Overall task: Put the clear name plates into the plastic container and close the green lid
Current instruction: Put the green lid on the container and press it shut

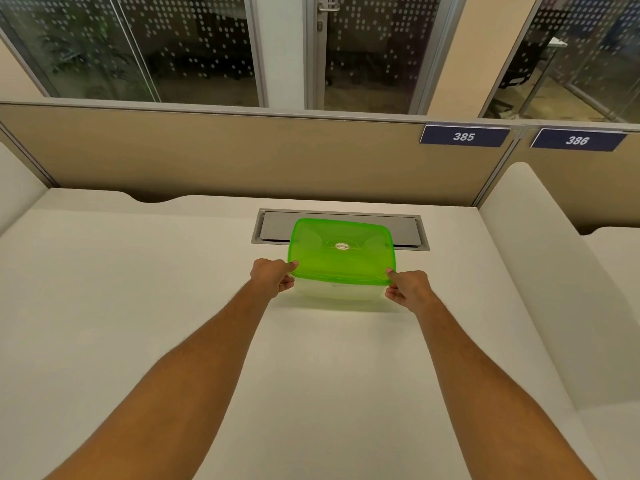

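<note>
Even indoor light, wide-angle edge distortion

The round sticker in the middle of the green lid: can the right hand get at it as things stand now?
Probably yes. The sticker lies uncovered on the green lid, nothing above it. The right hand grips the lid's near right corner, so it must let go first.

Both hands on green lid (pixel 341 251)

a white desk (pixel 138 289) carries a clear plastic container (pixel 341 291) with a green lid (pixel 341 252), standing far of centre, overlapping a grey cable hatch (pixel 341 220) set in the far edge.
</note>
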